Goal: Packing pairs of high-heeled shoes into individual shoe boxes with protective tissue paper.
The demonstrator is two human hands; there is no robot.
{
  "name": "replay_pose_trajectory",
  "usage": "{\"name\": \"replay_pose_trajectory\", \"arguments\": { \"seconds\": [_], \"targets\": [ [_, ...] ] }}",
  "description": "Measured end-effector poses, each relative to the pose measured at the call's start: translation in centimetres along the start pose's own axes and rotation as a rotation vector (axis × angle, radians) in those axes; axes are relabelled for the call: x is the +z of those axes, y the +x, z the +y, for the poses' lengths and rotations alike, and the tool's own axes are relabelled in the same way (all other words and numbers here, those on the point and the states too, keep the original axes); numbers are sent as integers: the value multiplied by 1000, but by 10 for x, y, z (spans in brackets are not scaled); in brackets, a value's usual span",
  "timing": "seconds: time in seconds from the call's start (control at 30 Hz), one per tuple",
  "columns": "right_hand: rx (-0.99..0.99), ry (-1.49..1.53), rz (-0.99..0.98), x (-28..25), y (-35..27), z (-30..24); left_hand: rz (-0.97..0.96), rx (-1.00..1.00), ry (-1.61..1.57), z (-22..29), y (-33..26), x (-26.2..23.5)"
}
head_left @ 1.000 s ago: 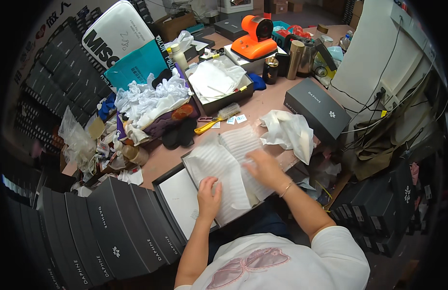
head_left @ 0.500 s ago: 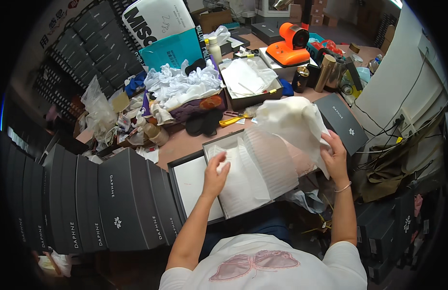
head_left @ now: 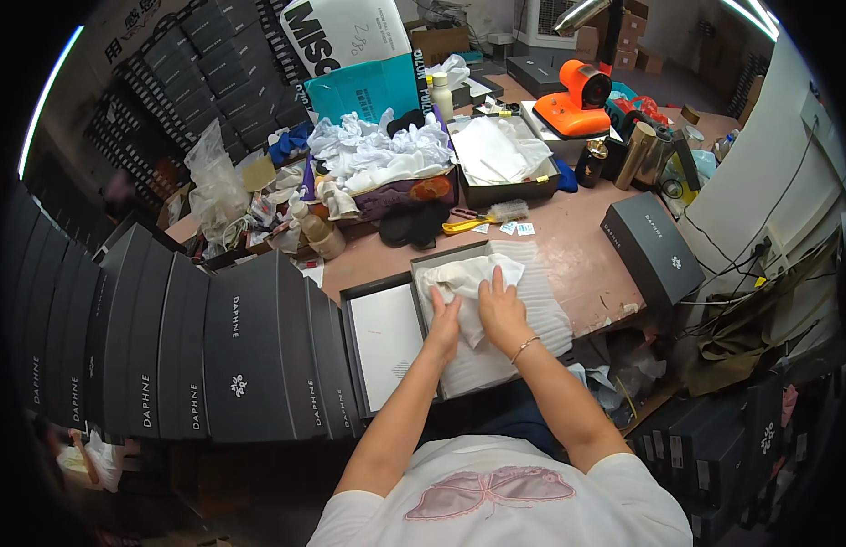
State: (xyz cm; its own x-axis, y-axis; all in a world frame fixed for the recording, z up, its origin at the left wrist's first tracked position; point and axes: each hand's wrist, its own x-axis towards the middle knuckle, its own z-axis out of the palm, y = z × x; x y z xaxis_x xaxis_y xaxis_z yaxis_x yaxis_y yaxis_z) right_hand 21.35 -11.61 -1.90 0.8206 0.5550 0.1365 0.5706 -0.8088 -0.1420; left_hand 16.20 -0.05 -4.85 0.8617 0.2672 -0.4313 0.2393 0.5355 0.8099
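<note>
A crumpled white wrapping, cloth or soft paper, lies in the open grey-walled shoebox. I cannot make out what is inside it. My left hand touches its near left side, thumb and fingers apart. On top of it rests my right hand, fingers stretched out and slightly spread. Under the wrapping a ribbed white foam sheet spreads over the box's right side toward the table. Against the box's left side is a dark shallow tray or lid with a white inner surface.
Dark shoeboxes stand in a row at left; another dark box sits at right. Behind are a pile of white cloths, a paper-filled box, a yellow-handled brush, an orange device and bottles.
The white wrapping, earlier held up at right by my right hand, now lies in the box on the foam. Both hands have come together over it. The view has shifted a little.
</note>
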Motion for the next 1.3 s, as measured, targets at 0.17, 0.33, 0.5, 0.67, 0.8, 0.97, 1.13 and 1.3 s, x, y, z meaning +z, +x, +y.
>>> {"name": "replay_pose_trajectory", "arguments": {
  "seconds": [0.17, 0.33, 0.5, 0.67, 0.8, 0.97, 1.13, 1.3],
  "targets": [
    [-364, -8, 252, 38, -40, -13, -18, 330, 592, -7, -28, -30],
    [-20, 555, -549, -45, -80, 75, 261, 343, 840, -30, -73, -120],
    [235, 361, -241, 43, -73, 158, 45, 74, 1361, -51, -86, -89],
    [-268, 440, 124, 5, -25, 26, 203, 235, 1306, -28, -92, -84],
    [-526, 116, -174, 32, -43, -1, 52, 338, 315, 68, -163, -76],
    [-67, 1363, -95, -16, -21, 31, -276, 284, -301, 77, -182, -38],
    [367, 1253, -377, -44, -20, 101, -138, 569, 846, 10, -125, -21],
    [302, 834, -357, -2, -7, 81, 131, 361, 537, -29, -97, -44]
  ]
}}
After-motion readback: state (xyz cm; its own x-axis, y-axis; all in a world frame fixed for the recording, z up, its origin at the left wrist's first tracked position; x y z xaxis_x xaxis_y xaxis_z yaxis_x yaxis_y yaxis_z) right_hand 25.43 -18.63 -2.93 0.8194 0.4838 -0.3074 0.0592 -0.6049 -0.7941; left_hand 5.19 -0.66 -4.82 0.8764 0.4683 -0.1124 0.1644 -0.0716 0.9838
